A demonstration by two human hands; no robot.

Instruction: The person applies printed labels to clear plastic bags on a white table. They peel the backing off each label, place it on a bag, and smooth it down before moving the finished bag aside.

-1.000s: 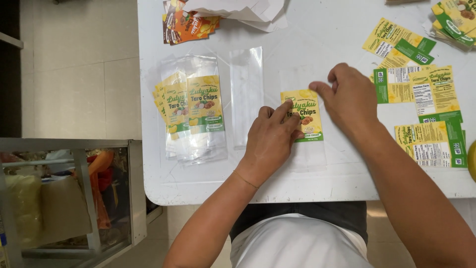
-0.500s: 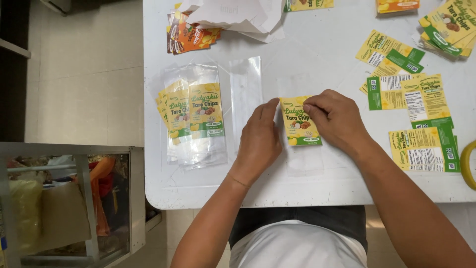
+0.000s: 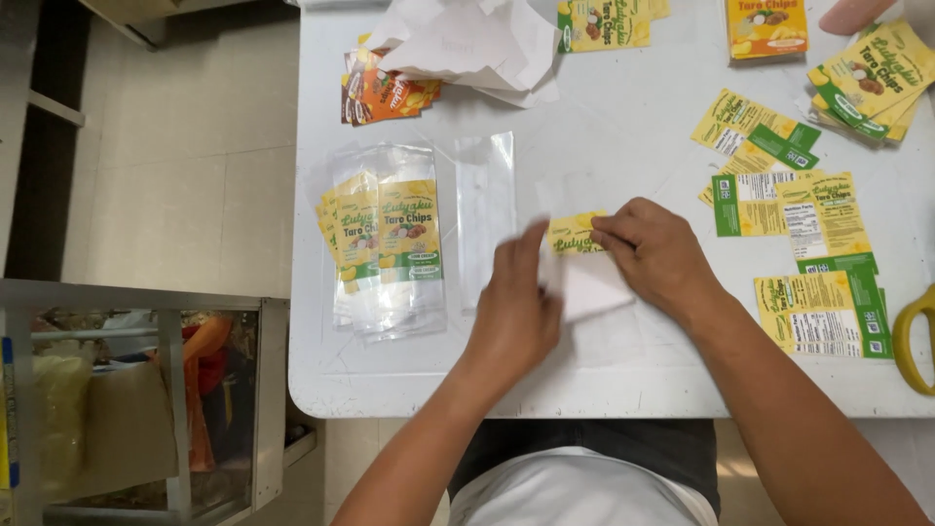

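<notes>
Step in hand: by my reading, a yellow label card [image 3: 577,234] is being folded or slid into a clear sleeve on the table [image 3: 623,380]; only its top strip shows, and the rest looks turned to a white back or covered by a white panel [image 3: 594,284].
Right hand [image 3: 657,255]: fingers bent and closed onto the right end of the card's yellow strip, pinning it to the table.
Left hand [image 3: 516,312]: fingers straight and together, palm edge down, pressed against the card's left side; it grips nothing that I can see, and it is motion-blurred.
Where the card is: near the front middle of the table, between the 2 hands, touching both.
Beside it: 1 empty clear sleeve [image 3: 484,209] lies just left of the left hand; further left sits a stack of filled clear packets [image 3: 385,244] with yellow and green labels.
Right side: flat printed label sheets [image 3: 808,224] are spread out, well apart from the card; a yellow ring-shaped object [image 3: 911,336] is cut by the frame edge.
Far side: orange packets [image 3: 385,93] lie partly under crumpled white paper [image 3: 467,44].
Next move calls for: in my judgement, keeping the right fingers firm on the strip while the left hand flattens or guides the white part squarely, so the edges line up.
</notes>
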